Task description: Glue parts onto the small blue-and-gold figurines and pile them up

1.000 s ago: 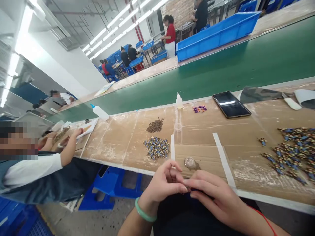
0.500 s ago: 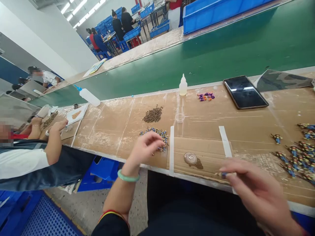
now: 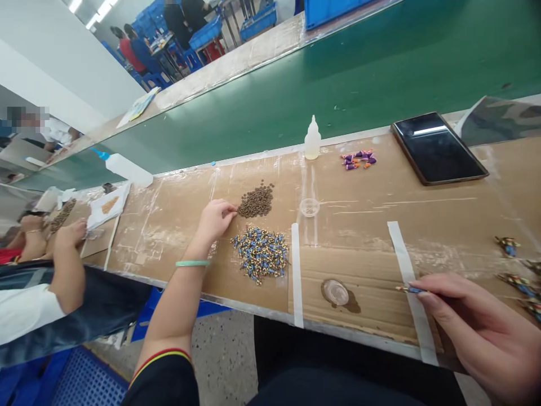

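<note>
My left hand [image 3: 216, 221], a green bangle on its wrist, reaches to the left edge of a pile of small round brown pieces [image 3: 256, 202]. Its thumb and forefinger are pinched together there; whatever lies between them is too small to make out. Just below spreads a heap of tiny blue and yellow figurine parts [image 3: 262, 254]. At the right, my right hand [image 3: 473, 321] pinches a small blue figurine [image 3: 409, 289] above a white tape strip. Between the hands, on the cardboard, sits a small round shallow dish [image 3: 336, 292] beside a wet stain.
Behind stand a white dropper bottle [image 3: 313, 141], purple pieces [image 3: 358, 159], a clear ring-shaped lid [image 3: 310, 207] and a dark tablet [image 3: 439, 149]. More figurines [image 3: 518, 285] lie far right. A blue-tipped bottle [image 3: 129, 169] and a co-worker's arms [image 3: 70, 259] are at left.
My left hand has moved from over the figurine-part heap up and left to the brown pile, its fingers now pinched. My right hand still holds the figurine. The camera view has shifted.
</note>
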A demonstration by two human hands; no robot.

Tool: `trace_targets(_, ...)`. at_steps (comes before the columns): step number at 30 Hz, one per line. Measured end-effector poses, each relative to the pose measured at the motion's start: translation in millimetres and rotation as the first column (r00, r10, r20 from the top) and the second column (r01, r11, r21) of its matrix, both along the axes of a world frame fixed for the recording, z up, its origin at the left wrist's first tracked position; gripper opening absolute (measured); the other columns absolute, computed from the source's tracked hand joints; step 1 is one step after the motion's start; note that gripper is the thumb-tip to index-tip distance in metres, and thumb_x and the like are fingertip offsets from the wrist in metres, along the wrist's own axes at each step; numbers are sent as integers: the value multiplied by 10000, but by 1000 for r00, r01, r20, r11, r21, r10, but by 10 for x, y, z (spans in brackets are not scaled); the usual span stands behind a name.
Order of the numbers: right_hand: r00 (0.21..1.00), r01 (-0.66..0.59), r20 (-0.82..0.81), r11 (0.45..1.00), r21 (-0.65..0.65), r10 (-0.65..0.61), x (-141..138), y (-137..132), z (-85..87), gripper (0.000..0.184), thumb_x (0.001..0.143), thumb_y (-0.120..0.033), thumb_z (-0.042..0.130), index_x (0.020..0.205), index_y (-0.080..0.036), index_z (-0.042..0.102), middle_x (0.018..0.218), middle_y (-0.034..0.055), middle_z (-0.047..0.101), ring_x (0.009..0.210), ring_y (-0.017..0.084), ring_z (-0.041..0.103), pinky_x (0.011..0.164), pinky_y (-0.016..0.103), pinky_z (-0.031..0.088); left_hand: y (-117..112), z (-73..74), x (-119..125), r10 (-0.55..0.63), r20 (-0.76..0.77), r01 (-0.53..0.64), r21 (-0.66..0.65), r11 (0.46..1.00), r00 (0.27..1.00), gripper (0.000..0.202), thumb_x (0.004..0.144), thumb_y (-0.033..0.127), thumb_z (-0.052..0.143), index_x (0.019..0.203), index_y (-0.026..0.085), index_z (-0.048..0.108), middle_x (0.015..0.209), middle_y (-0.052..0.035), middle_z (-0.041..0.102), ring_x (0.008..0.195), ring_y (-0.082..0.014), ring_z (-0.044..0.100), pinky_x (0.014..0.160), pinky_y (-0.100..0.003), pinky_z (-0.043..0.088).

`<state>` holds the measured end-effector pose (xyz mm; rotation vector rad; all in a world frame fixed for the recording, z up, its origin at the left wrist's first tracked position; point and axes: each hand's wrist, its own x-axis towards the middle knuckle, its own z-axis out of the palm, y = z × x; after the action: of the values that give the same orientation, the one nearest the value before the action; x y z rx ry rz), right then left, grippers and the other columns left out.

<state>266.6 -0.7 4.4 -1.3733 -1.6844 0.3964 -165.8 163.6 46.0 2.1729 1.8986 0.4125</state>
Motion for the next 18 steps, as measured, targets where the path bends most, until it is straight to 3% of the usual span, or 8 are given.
trace_targets(3, 997, -54, -50, 997, -47, 51, 1, 0, 59, 128, 995, -243, 615, 936, -294, 717, 844, 11, 729, 666, 215, 722, 567, 263, 619, 77, 45, -34, -87, -78, 84, -36, 996, 993, 105, 819, 196, 632, 733, 224, 685, 842, -89, 705, 912, -279, 640, 924, -458, 513)
trace_targets(7, 994, -49, -101, 994, -95, 39, -11, -23, 34, 115, 1003, -318, 648, 929, -274, 723, 866, 16, 732, 722, 202, 721, 597, 257, 602, 161, 73, -16, -188, -138, 180, -69, 981, 972, 108, 783, 202, 593, 688, 234, 632, 784, -88, 647, 863, -280, 612, 908, -450, 505)
trace_targets(9, 980, -2, -196, 991, -135, -25, -34, -15, 6, 149, 1012, -375, 667, 936, -260, 722, 871, 16, 725, 737, 178, 717, 622, 235, 593, 190, 91, -10, -215, -150, 206, -74, 976, 965, 85, 741, 205, 594, 664, 237, 613, 756, -81, 628, 825, -273, 600, 874, -432, 505)
trace_targets(11, 914, 13, -396, 985, -174, -82, -84, 14, 59, 203, 1014, -442, 688, 949, -251, 711, 855, 10, 715, 715, 154, 710, 632, 222, 593, 194, 128, -21, -224, -146, 216, -66, 974, 964, 59, 707, 219, 599, 654, 239, 612, 732, -71, 628, 790, -262, 592, 820, -405, 499)
trace_targets(13, 758, -83, -649, 978, -193, -64, -167, 34, 250, 250, 1008, -500, 700, 955, -257, 673, 823, -8, 705, 686, 144, 711, 617, 225, 600, 148, 185, -39, -220, -118, 217, -41, 975, 968, 53, 704, 259, 605, 661, 236, 626, 717, -55, 640, 752, -243, 585, 761, -372, 484)
trace_targets(15, 589, -276, -807, 949, -150, 44, -280, 6, 557, 319, 998, -562, 696, 928, -269, 592, 788, -33, 698, 697, 147, 733, 581, 217, 589, 42, 247, -37, -206, -56, 207, 1, 978, 977, 128, 740, 339, 609, 692, 229, 654, 722, -30, 657, 710, -210, 573, 713, -336, 459)
trace_targets(17, 556, -441, -814, 889, -120, 166, -410, -84, 875, 397, 1053, -656, 529, 918, -284, 495, 636, -71, 605, 548, 140, 672, 507, 217, 551, -122, 289, 20, -158, 52, 154, 70, 986, 986, 262, 816, 463, 590, 757, 228, 689, 743, 13, 671, 692, -167, 564, 694, -293, 420)
trace_targets(18, 617, -481, -753, 867, -132, 228, -469, -147, 1002, 477, 1072, -730, 351, 933, -290, 473, 578, -78, 555, 473, 139, 623, 482, 227, 539, -224, 301, 79, -129, 111, 119, 91, 989, 985, 282, 847, 490, 589, 794, 234, 696, 741, 39, 663, 690, -147, 554, 712, -289, 406)
